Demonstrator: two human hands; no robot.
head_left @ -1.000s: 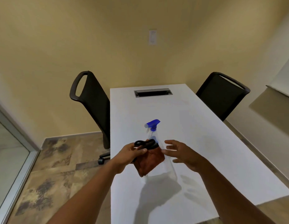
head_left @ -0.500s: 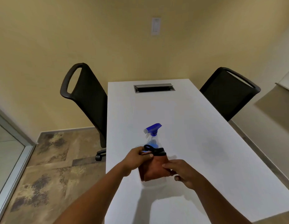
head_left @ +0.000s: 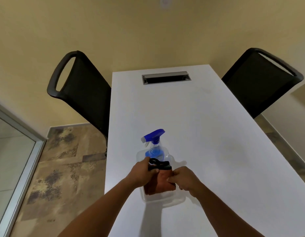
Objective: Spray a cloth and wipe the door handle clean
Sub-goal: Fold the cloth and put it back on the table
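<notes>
A clear spray bottle (head_left: pixel 155 151) with a blue trigger head stands on the white table (head_left: pixel 191 117). In front of it hangs a folded brown cloth (head_left: pixel 162 183) with a black edge or loop at its top. My left hand (head_left: pixel 141 173) pinches the cloth's top left by the black part. My right hand (head_left: pixel 184 178) grips the cloth's right edge. The cloth hides the lower part of the bottle. No door handle is in view.
Two black chairs flank the table, one at the left (head_left: pixel 80 86), one at the right (head_left: pixel 261 79). A grey cable slot (head_left: pixel 166 77) sits in the table's far end. A glass panel with a metal frame (head_left: pixel 16 159) stands at the far left.
My right hand came in from open beside the bottle and closed on the cloth's right edge. Both hands and the cloth sank slightly toward the table as the camera tilted down.
</notes>
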